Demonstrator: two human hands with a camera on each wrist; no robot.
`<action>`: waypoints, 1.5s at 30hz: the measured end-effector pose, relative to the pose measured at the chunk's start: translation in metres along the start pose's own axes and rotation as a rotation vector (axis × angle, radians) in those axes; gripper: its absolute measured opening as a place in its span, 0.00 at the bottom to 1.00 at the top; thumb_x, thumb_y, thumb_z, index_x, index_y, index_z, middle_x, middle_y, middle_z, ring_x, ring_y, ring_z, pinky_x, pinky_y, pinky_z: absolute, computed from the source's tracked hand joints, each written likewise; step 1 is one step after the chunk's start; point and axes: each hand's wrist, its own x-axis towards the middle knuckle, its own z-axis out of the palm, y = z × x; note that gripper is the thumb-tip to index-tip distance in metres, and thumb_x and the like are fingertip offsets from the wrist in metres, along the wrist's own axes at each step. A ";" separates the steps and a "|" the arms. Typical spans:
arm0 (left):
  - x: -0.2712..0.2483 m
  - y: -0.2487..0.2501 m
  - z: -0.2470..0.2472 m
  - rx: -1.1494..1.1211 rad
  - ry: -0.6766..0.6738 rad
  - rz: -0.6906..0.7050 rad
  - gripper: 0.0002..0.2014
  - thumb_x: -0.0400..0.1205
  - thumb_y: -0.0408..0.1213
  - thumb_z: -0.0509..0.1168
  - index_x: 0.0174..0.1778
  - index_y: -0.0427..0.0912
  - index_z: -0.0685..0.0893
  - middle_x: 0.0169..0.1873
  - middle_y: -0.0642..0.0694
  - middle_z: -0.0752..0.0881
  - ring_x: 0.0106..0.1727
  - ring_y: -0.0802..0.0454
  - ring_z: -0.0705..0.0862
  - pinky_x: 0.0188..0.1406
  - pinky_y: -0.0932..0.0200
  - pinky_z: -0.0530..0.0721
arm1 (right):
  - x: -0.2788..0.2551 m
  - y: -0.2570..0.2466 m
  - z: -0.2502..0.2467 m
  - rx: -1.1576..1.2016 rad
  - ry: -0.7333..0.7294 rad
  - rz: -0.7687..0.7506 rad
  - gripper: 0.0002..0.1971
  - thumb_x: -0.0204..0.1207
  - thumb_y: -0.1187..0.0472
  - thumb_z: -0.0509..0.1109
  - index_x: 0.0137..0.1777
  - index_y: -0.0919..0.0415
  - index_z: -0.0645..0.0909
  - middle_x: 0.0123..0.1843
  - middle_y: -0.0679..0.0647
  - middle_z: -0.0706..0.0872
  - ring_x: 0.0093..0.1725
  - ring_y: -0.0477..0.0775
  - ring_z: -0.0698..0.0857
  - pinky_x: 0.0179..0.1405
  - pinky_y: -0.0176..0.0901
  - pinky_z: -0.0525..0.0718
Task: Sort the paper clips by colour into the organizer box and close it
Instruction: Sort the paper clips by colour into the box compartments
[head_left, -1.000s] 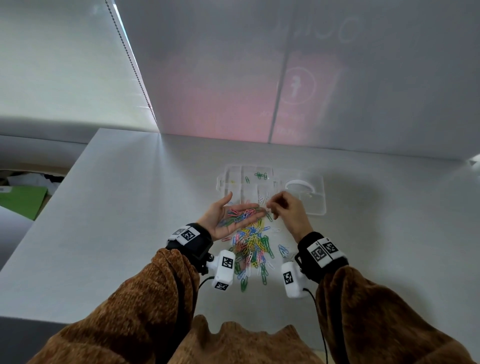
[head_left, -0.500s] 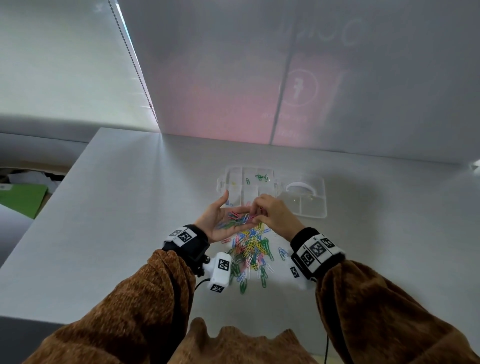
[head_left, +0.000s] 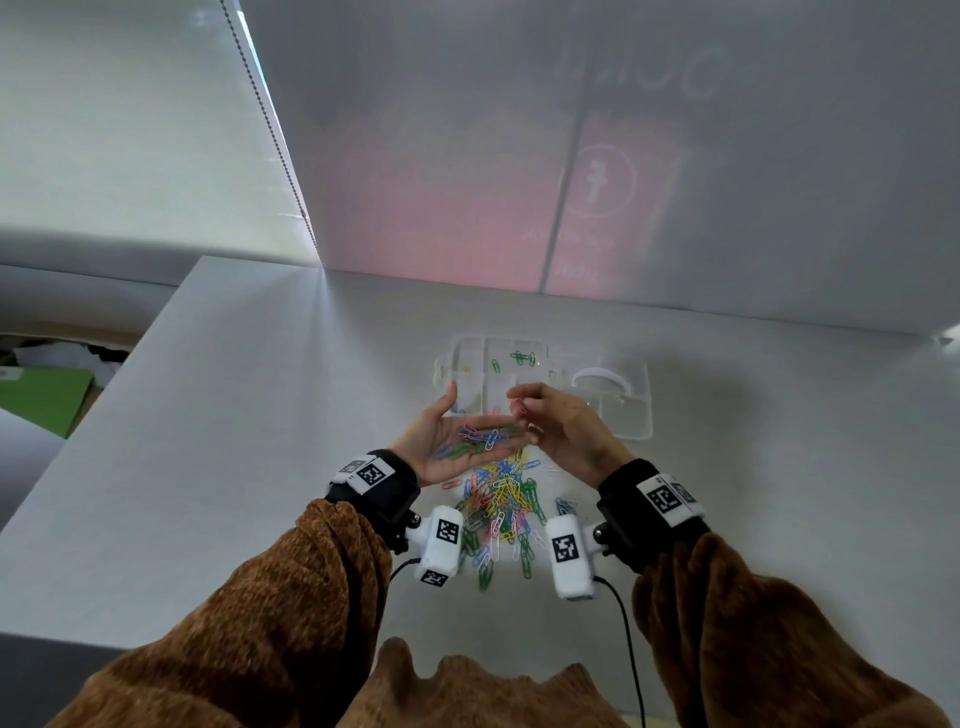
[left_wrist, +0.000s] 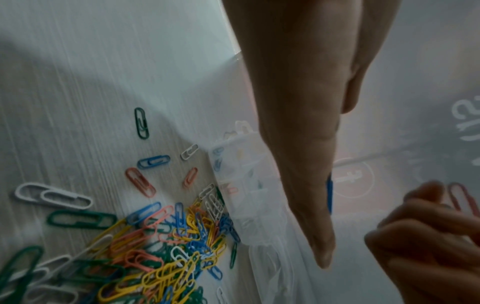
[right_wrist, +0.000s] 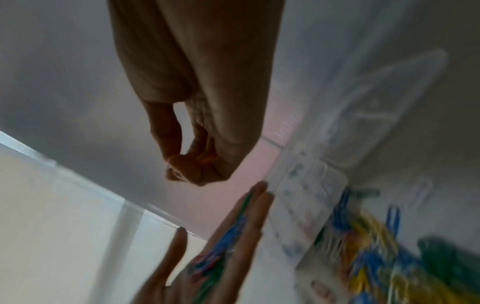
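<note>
1. Since half a second ago, the right hand (head_left: 563, 428) has drawn back from the left palm and lifted slightly, with a pink clip (head_left: 518, 407) now pinched at its fingertips; the left hand (head_left: 457, 441) has stayed flat and palm-up.

2. Head view: the left hand lies spread out, carrying a small bunch of mixed clips (head_left: 480, 436) too tangled to count. One loose pile of clips (head_left: 501, 506) lies on the white table (head_left: 234, 441) below and between both hands. One clear organizer box (head_left: 498, 374) sits beyond the hands, its lid (head_left: 618, 405) open flat to the right. Roughly three green clips (head_left: 522, 357) lie in one far compartment, and one more sits just left of them.

3. Left wrist view: straight left fingers (left_wrist: 298, 164) extend over the box edge. Five clips lie apart from the pile: one green, one blue, one white, two orange-pink. The right hand's curled fingers (left_wrist: 420, 236) hold one pink clip upright.

4. Right wrist view: blurred; thumb and fingers are pinched together, and the clip itself cannot be made out.
</note>
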 end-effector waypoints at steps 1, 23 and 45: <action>0.001 -0.001 0.001 0.011 0.022 -0.004 0.44 0.78 0.66 0.51 0.60 0.23 0.81 0.62 0.23 0.79 0.66 0.29 0.78 0.72 0.44 0.70 | 0.000 0.000 0.004 0.074 -0.012 0.049 0.09 0.81 0.69 0.55 0.46 0.65 0.78 0.37 0.55 0.78 0.34 0.48 0.74 0.26 0.33 0.73; 0.001 -0.007 0.009 -0.038 -0.103 0.010 0.47 0.75 0.69 0.49 0.64 0.24 0.79 0.55 0.30 0.84 0.63 0.37 0.82 0.73 0.45 0.70 | 0.015 0.013 0.020 -0.960 0.075 -0.206 0.05 0.69 0.69 0.75 0.41 0.65 0.81 0.38 0.52 0.82 0.37 0.48 0.82 0.34 0.19 0.75; 0.003 -0.008 0.010 0.001 -0.022 0.065 0.47 0.78 0.68 0.44 0.63 0.23 0.79 0.56 0.31 0.83 0.62 0.40 0.82 0.71 0.48 0.74 | 0.011 0.012 0.025 -0.825 0.071 -0.234 0.04 0.72 0.66 0.74 0.40 0.61 0.80 0.34 0.48 0.84 0.31 0.37 0.82 0.35 0.24 0.79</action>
